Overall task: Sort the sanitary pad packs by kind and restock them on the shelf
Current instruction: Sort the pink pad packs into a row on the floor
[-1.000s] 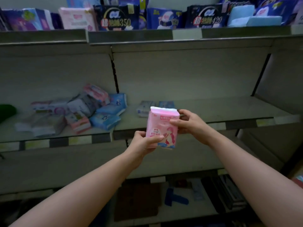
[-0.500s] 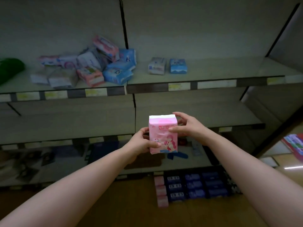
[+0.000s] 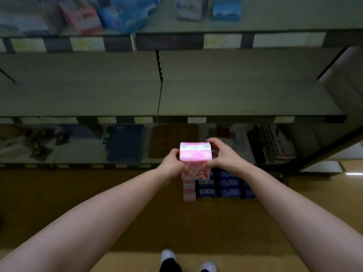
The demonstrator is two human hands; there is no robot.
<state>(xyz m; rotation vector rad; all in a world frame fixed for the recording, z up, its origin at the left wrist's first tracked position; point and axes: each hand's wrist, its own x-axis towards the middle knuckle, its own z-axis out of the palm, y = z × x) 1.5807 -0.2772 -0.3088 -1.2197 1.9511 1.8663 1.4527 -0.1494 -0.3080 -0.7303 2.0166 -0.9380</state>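
Observation:
A pink sanitary pad pack [image 3: 195, 157] is held upright between both hands, low in front of the shelving. My left hand [image 3: 172, 163] grips its left side and my right hand [image 3: 224, 157] grips its right side with fingers curled over the top corner. Directly below it on the floor stand rows of sorted packs: a column of pink packs [image 3: 189, 190] and rows of dark blue packs [image 3: 225, 185]. A loose pile of mixed pink and blue packs [image 3: 110, 16] lies on the upper shelf [image 3: 224, 41], with two separate packs [image 3: 208, 8] to its right.
The middle shelf [image 3: 245, 101] is bare. The bottom shelf [image 3: 82, 165] holds a blue folder [image 3: 125, 142], a brown mat [image 3: 172, 142] and dark boxed goods [image 3: 271, 142]. The floor [image 3: 98, 203] is yellowish wood. My white shoes [image 3: 169, 256] show at the bottom edge.
My view has tilted sharply down from the upper shelves to the floor. Both hands have carried the pink pack downward, and it now hangs just above the packs on the floor.

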